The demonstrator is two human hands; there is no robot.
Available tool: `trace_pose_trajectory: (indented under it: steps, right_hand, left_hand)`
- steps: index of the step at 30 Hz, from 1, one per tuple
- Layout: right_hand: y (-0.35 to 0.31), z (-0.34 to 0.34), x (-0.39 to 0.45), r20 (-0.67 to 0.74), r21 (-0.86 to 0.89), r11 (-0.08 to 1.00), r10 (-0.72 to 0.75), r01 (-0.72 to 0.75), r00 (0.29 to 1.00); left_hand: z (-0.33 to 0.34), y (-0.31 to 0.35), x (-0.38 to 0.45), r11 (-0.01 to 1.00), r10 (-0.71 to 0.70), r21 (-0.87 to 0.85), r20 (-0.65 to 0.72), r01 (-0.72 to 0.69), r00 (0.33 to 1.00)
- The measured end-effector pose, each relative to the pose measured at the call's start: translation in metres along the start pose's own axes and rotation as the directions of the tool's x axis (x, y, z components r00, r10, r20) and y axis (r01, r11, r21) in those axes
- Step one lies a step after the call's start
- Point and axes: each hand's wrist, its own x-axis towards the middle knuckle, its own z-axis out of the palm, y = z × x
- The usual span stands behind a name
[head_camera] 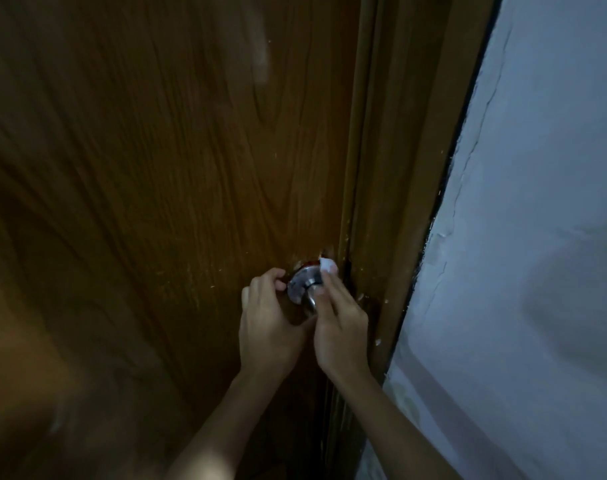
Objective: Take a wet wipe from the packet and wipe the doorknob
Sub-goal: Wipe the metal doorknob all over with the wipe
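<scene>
A round metal doorknob (303, 287) sticks out of a brown wooden door (163, 174) near its right edge. My right hand (340, 327) presses a white wet wipe (327, 264) against the knob's upper right side, fingers stretched along it. My left hand (267, 320) is curled at the knob's left side, fingertips touching its base plate. The lower part of the knob is hidden between my two hands. No wipe packet is in view.
The door frame (388, 188) runs down just right of the knob. A pale wall (537, 237) with cracked paint fills the right side. The scene is dim.
</scene>
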Motion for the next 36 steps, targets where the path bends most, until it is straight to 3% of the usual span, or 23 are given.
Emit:
trace_pose_trajectory:
  steps: [3, 5, 7, 10, 12, 14, 17, 21, 25, 29, 32, 34, 36]
  right_hand:
    - [-0.003, -0.005, 0.003, -0.027, 0.115, 0.968, 0.229, -0.225, 0.973]
    - [-0.004, -0.010, 0.006, 0.054, 0.267, 0.894, 0.358, -0.359, 0.932]
    - [-0.001, -0.014, 0.010, 0.172, 0.448, 0.752, 0.459, -0.484, 0.872]
    - [0.003, -0.018, 0.015, 0.356, 0.680, 0.416, 0.532, -0.603, 0.768]
    - [0.002, -0.020, 0.015, 0.472, 0.730, 0.245, 0.494, -0.638, 0.730]
    - [-0.001, -0.020, 0.013, 0.533, 0.739, 0.154, 0.463, -0.656, 0.708]
    - [-0.004, -0.019, 0.012, 0.539, 0.749, 0.122, 0.462, -0.652, 0.705]
    - [-0.004, -0.020, 0.013, 0.555, 0.739, 0.123, 0.445, -0.662, 0.703]
    - [0.000, -0.022, 0.014, 0.571, 0.720, 0.115, 0.462, -0.684, 0.679]
    - [0.002, -0.024, 0.015, 0.596, 0.601, 0.218, 0.519, -0.769, 0.613]
    - [0.001, -0.026, 0.015, 0.586, 0.554, 0.253, 0.559, -0.793, 0.587]
    - [0.001, -0.027, 0.015, 0.595, 0.543, 0.261, 0.551, -0.798, 0.585]
    - [0.002, -0.026, 0.015, 0.600, 0.545, 0.258, 0.544, -0.798, 0.586]
  left_hand:
    - [0.003, 0.000, -0.003, 1.000, -0.020, 0.006, -0.006, 0.020, 1.000]
    - [0.004, 0.000, -0.004, 0.999, -0.049, -0.007, -0.010, 0.049, 0.999]
    - [0.005, -0.001, -0.005, 0.994, -0.102, -0.034, -0.012, 0.101, 0.995]
    - [0.005, 0.000, -0.006, 0.982, -0.174, -0.071, -0.007, 0.174, 0.985]
    - [0.006, 0.001, -0.008, 0.971, -0.220, -0.094, -0.002, 0.219, 0.976]
    - [0.007, 0.000, -0.012, 0.950, -0.278, -0.141, 0.024, 0.279, 0.960]
    - [0.006, -0.005, -0.018, 0.876, -0.381, -0.272, 0.114, 0.398, 0.917]
    - [-0.001, 0.002, -0.020, 0.690, -0.445, -0.495, 0.286, 0.529, 0.849]
    - [0.000, 0.010, -0.014, 0.554, -0.530, -0.581, 0.307, 0.597, 0.790]
    - [0.006, 0.011, -0.014, 0.502, -0.593, -0.588, 0.300, 0.634, 0.748]
    - [0.005, 0.010, -0.017, 0.562, -0.589, -0.615, 0.172, 0.553, 0.789]
    - [-0.001, 0.014, -0.015, 0.700, -0.504, -0.575, 0.023, 0.424, 0.864]
    - [-0.007, 0.019, -0.006, 0.899, -0.279, -0.380, -0.112, 0.219, 0.954]
